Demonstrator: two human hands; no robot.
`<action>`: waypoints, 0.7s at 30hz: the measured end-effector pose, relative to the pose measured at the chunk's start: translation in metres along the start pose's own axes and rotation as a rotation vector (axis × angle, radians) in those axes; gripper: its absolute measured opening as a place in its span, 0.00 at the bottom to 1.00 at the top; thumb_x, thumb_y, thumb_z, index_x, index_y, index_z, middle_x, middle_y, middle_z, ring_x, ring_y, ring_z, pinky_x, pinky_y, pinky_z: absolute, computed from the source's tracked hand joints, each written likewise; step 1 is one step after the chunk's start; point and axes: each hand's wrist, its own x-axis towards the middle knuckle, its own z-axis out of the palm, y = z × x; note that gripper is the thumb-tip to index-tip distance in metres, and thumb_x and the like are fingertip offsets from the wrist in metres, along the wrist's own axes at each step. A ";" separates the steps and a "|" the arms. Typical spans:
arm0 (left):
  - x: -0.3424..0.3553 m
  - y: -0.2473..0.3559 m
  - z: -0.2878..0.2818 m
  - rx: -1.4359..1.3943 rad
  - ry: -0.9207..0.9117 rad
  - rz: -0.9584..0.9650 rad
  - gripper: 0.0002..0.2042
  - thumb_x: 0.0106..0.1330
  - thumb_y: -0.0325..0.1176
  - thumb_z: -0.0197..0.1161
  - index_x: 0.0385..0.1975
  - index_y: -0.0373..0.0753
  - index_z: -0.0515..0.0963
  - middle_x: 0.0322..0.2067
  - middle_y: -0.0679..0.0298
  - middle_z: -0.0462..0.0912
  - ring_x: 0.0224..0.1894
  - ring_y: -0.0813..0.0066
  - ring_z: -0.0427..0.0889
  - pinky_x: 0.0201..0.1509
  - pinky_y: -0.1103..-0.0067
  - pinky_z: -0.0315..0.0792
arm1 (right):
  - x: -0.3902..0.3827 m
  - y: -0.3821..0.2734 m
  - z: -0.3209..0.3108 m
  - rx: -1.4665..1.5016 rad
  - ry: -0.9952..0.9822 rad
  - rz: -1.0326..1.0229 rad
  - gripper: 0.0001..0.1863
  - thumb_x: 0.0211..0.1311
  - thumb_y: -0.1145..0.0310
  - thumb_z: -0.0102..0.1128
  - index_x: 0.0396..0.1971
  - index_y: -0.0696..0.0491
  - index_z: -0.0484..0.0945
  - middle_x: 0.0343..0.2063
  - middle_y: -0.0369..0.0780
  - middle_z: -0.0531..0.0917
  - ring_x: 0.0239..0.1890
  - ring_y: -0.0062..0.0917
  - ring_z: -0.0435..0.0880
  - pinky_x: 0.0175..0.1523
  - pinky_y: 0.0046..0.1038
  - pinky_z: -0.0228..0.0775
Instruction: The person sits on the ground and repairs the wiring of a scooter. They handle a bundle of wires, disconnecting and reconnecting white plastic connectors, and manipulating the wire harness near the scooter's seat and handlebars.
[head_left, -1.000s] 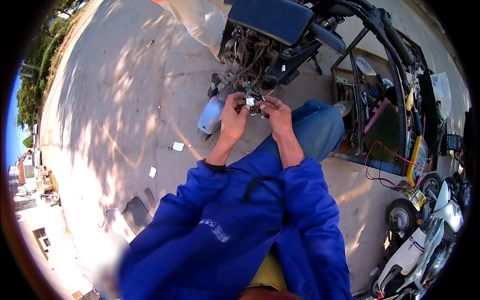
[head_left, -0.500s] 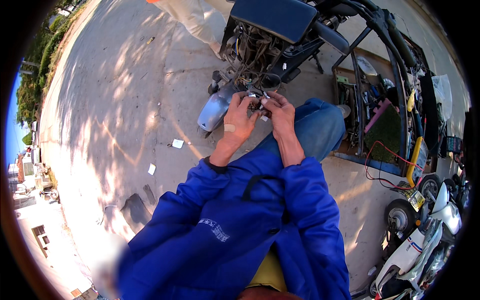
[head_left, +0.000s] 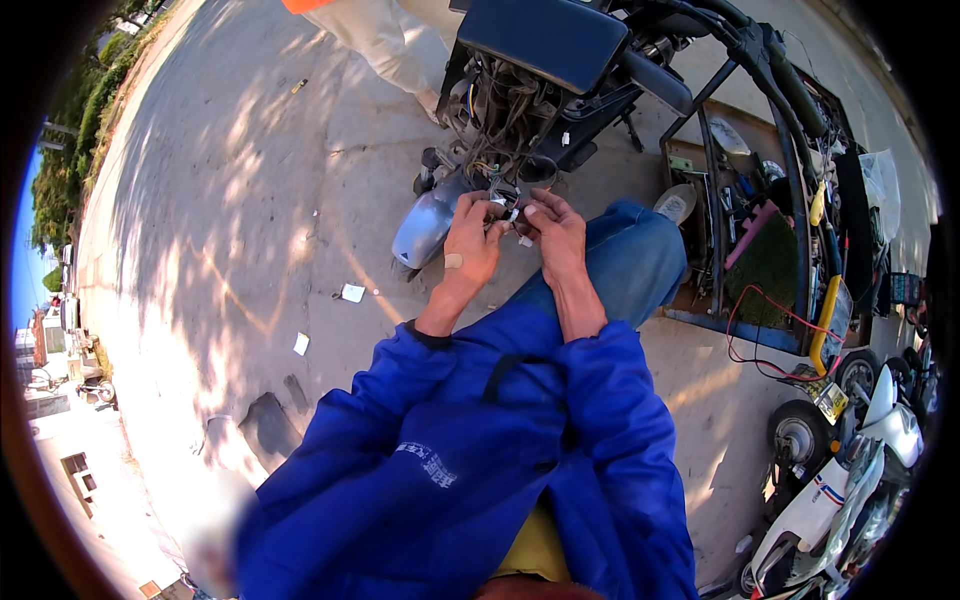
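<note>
My left hand [head_left: 472, 245], with a plaster near its wrist, has its fingers pinched on some thin wires with small white plugs. Facing it, my right hand [head_left: 562, 235] is closed on the same bunch, thumb and forefinger together. Between the fingertips shows a white wire connector [head_left: 514, 215]; its finer details are too small to make out. The wires lead up to a tangled wiring harness [head_left: 500, 105] hanging from the front of a partly stripped vehicle. A silver-grey fender [head_left: 424, 226] stands just left of my left hand.
Above the harness sits a dark, flat panel [head_left: 545, 38]. Another person's leg in light trousers [head_left: 385, 45] is beside it. A metal tray of tools [head_left: 735, 190] lies to the right, with a red cable [head_left: 735, 330]. Parked motorcycles [head_left: 840, 470] stand at lower right.
My fingertips have shifted slightly on the wires, and more of the white connector shows between them. The view has moved a little; both hands stay in about the same place.
</note>
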 end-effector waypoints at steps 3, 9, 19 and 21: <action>-0.002 -0.001 0.001 0.006 0.016 0.045 0.10 0.64 0.21 0.65 0.44 0.28 0.76 0.51 0.54 0.74 0.43 0.60 0.83 0.46 0.72 0.79 | 0.001 0.002 -0.002 -0.016 -0.011 0.011 0.22 0.66 0.80 0.60 0.60 0.66 0.72 0.46 0.45 0.86 0.40 0.23 0.85 0.43 0.22 0.80; -0.002 -0.006 0.004 -0.068 0.053 0.011 0.09 0.64 0.21 0.65 0.42 0.30 0.76 0.51 0.53 0.76 0.43 0.55 0.83 0.46 0.69 0.78 | -0.003 0.000 0.004 -0.172 -0.077 -0.003 0.22 0.64 0.80 0.61 0.59 0.66 0.74 0.46 0.45 0.86 0.41 0.23 0.85 0.44 0.22 0.78; -0.002 -0.006 0.006 -0.202 0.087 -0.058 0.11 0.64 0.20 0.64 0.44 0.30 0.73 0.47 0.54 0.78 0.39 0.63 0.83 0.43 0.73 0.78 | 0.005 0.012 -0.005 -0.412 0.127 -0.181 0.21 0.63 0.77 0.63 0.55 0.65 0.76 0.45 0.45 0.85 0.43 0.25 0.84 0.50 0.27 0.78; -0.001 -0.012 0.010 -0.333 0.117 -0.138 0.11 0.65 0.19 0.63 0.46 0.31 0.73 0.43 0.57 0.79 0.37 0.68 0.82 0.43 0.74 0.77 | 0.006 0.011 -0.006 -0.462 0.109 -0.160 0.22 0.62 0.75 0.65 0.55 0.64 0.75 0.44 0.45 0.85 0.45 0.27 0.85 0.50 0.28 0.78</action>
